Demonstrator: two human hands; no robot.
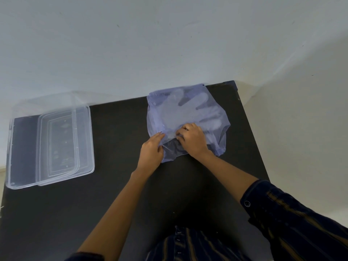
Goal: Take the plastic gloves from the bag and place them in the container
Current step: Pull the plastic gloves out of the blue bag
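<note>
A thin bluish plastic bag (216, 117) lies flat at the far right of the black table (116, 194). Clear plastic gloves (180, 110) show through it, fingers spread toward the wall. My left hand (151, 150) pinches the near left edge of the bag's mouth. My right hand (192, 138) is at the mouth too, fingers curled on the plastic film; whether they grip the bag or a glove I cannot tell. A clear rectangular container (22, 147) stands at the table's left end, with its clear lid (58, 144) resting partly across it.
A pale wall (169, 44) runs right behind the table's far edge. The table's right edge (252, 140) drops off just beyond the bag. My striped dark sleeve (293, 219) and shirt front fill the lower right.
</note>
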